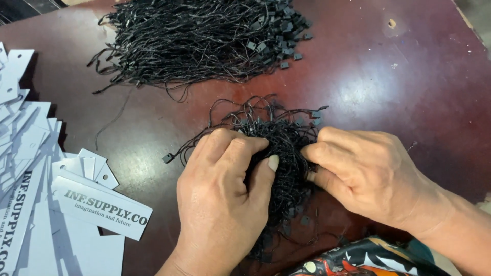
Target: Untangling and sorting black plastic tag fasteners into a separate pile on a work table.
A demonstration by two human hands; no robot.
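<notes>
On dark table (419,92): both hands (left (220,194), right (363,174)) curled palm-down, pinching black string bundle (286,148).

A small packing or garment-finishing workshop, by the look of it: a worn dark-red table (409,76), a heap of black tag strings (204,36) at twelve o'clock, stacks of white paper hang tags (30,168) at nine o'clock.

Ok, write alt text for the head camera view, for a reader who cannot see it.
Two bare hands, the left hand and the right hand, grip a small bundle of black string loops with square plastic ends on a dark red-brown table. A larger pile of the same black strings lies beyond, and white card hang tags spread at left.
</notes>
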